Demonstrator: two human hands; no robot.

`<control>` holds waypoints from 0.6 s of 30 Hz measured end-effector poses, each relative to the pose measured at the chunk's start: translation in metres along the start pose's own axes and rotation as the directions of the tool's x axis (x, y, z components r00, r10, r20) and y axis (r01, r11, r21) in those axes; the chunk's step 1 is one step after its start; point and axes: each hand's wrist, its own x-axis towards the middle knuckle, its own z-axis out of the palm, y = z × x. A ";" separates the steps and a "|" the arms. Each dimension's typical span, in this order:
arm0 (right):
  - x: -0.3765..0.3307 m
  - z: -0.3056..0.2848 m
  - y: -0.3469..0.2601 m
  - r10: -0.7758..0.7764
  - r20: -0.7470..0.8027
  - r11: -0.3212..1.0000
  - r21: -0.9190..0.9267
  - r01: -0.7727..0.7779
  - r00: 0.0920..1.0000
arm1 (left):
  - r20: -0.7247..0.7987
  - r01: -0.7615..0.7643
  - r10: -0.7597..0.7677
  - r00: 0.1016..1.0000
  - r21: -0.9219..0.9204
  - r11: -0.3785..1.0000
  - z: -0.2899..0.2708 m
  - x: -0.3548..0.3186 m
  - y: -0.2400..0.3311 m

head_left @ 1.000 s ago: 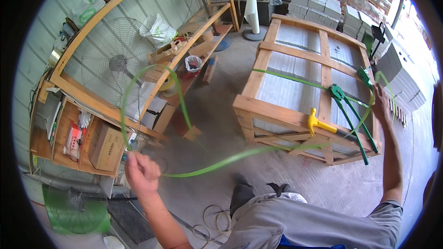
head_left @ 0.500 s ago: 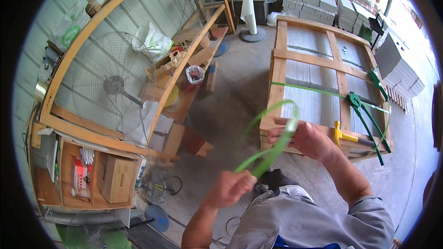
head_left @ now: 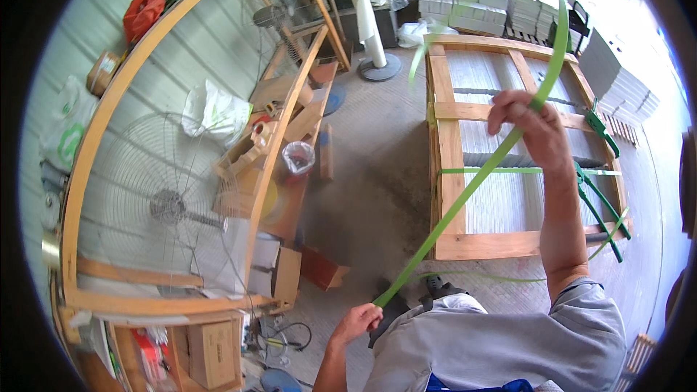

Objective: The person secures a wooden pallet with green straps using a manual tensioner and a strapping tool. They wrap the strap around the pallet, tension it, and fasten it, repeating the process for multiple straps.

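Observation:
A green packing strap (head_left: 465,199) runs taut in a slant between my hands. Its lower end is closed in the fist of my left hand (head_left: 356,321), low and near my body. My right hand (head_left: 536,127), raised over the wooden crate (head_left: 472,247), has curled fingers around the strap. Beyond it the strap arcs up and back in a blurred loop. Grey stacked sheets or tiles fill the crate, and another green strap (head_left: 501,171) lies across it. At the crate's right side are a green long-handled strapping tool (head_left: 599,203) and a dark handle partly behind my right forearm.
A wooden-framed bench (head_left: 94,174) with a large wire fan (head_left: 167,207) and a white plastic bag (head_left: 214,112) stands left. A white roll on a round base (head_left: 380,67) is at the back. Stacked grey blocks (head_left: 465,11) stand behind the crate. A loose strap crosses the floor.
My right hand has moved up and away to the right, drawing the strap out long. My left hand has lowered slightly. The small loop between them has become a straight length with a high arc.

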 end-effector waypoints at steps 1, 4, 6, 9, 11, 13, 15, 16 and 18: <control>0.003 0.008 0.013 0.069 -0.014 0.995 -0.073 -0.070 0.998 | 0.094 0.012 -0.005 0.996 -0.066 0.998 -0.011 0.007 0.008; 0.012 0.036 0.057 0.284 -0.065 0.957 -0.046 -0.287 0.957 | 0.277 -0.118 0.164 0.947 -0.173 0.978 -0.042 0.036 0.048; 0.013 0.067 0.093 0.341 -0.113 0.940 0.042 -0.338 0.933 | 0.310 -0.200 0.260 0.914 -0.211 0.957 -0.065 0.060 0.084; 0.005 0.124 0.153 0.474 -0.160 0.881 0.072 -0.468 0.866 | 0.285 -0.235 0.304 0.909 -0.251 0.939 -0.098 0.088 0.129; -0.007 0.155 0.188 0.441 -0.249 0.870 -0.115 -0.479 0.862 | 0.272 -0.155 0.225 0.936 -0.258 0.954 -0.122 0.104 0.149; -0.022 0.169 0.214 0.478 -0.344 0.728 -0.360 -0.584 0.808 | 0.246 -0.110 0.126 0.961 -0.078 0.991 -0.140 0.117 0.156; -0.036 0.188 0.238 0.687 -0.293 0.464 -0.526 -0.713 0.664 | 0.258 -0.156 0.127 0.958 0.094 0.983 -0.151 0.127 0.152; -0.044 0.199 0.246 0.778 -0.288 0.273 -0.645 -0.713 0.559 | 0.252 -0.449 0.387 0.887 0.272 0.851 -0.154 0.133 0.148; -0.050 0.208 0.258 0.818 -0.293 0.517 -0.004 -0.856 0.495 | 0.258 -0.343 0.264 0.929 0.335 0.878 -0.173 0.145 0.140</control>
